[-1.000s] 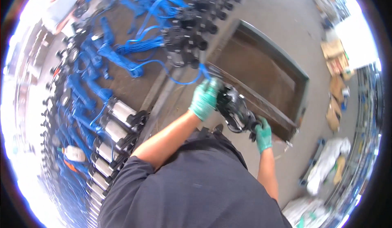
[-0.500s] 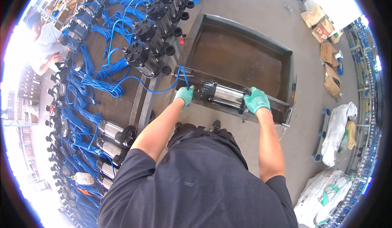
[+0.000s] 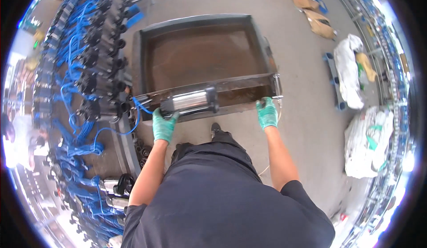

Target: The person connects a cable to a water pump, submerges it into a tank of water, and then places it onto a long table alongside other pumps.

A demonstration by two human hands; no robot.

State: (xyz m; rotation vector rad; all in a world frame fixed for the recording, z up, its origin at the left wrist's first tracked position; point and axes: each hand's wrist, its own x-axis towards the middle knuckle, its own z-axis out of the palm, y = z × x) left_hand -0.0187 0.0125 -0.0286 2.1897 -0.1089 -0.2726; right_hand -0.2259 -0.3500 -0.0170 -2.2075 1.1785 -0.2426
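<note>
A pump [image 3: 190, 101] with a shiny steel barrel and black ends lies on its side across the near end of a metal tank [image 3: 195, 20] of brown water. Gloved in green, my left hand [image 3: 163, 126] grips the pump's black left end. A blue cable [image 3: 141, 106] runs from that end toward the left bench. My right hand [image 3: 267, 114], also gloved, is off the pump at the tank's near right corner. Its fingers are curled on a small dark part I cannot make out, close to a metal fitting [image 3: 277, 98] with a thin hose.
On the left, a bench carries rows of similar pumps [image 3: 100, 88] and coiled blue cables [image 3: 84, 149]. White sacks [image 3: 371, 143] and brown cardboard [image 3: 319, 24] lie on the floor at the right, beside long racks. A blue bin [image 3: 133, 16] is beyond the bench.
My right hand has let go of the pump's right end and moved to the tank's corner. My left hand stays at the pump's left end. The view has turned, swinging the tank leftward.
</note>
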